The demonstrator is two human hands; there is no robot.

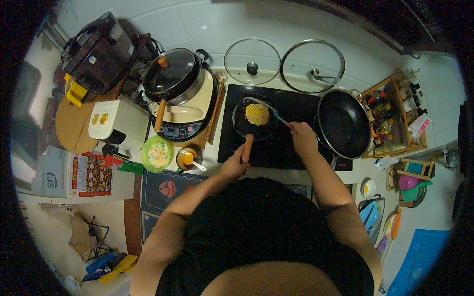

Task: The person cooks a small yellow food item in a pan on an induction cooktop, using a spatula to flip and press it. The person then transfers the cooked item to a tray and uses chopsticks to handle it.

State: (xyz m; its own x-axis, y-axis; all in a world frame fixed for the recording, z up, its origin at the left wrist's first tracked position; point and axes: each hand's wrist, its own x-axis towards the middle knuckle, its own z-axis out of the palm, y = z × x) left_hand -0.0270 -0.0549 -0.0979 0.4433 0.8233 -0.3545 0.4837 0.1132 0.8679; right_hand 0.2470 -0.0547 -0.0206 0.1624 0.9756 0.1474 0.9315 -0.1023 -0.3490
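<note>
My left hand grips the wooden handle of a small black frying pan on the black glass cooktop. In the pan lies a yellow, egg-like pancake, uneven at its edges. My right hand holds the slim handle of a spatula-like utensil. Its far end reaches over the pan's rim, close to the pancake's upper right side; the exact shape of its head is hard to make out.
Right of my right hand sits a large black wok, beside a wooden spice rack. Two glass lids lean on the back wall. At left are a lidded pot, a green bowl of mixed food and a cup with a spoon.
</note>
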